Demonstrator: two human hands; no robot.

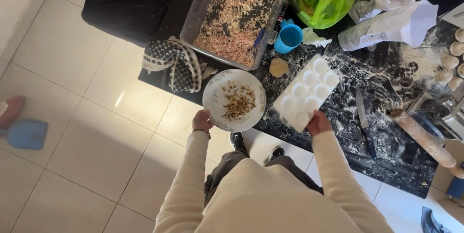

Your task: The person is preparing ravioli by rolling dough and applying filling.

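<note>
The left hand [202, 120] grips the bowl [217, 93] rim, fingers curled on it – the right hand [319, 123] pinches the white mold [306, 92] near the floury table [386, 146].

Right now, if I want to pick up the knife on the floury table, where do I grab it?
Take the knife by its dark handle, the end nearest the table's front edge, reaching from the person's side. The bare blade points away toward the back, so coming from the front probably keeps fingers off it. The rolling pin lies close on the right.

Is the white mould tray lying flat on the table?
No, the right hand holds the mould tray tilted above the table.
</note>
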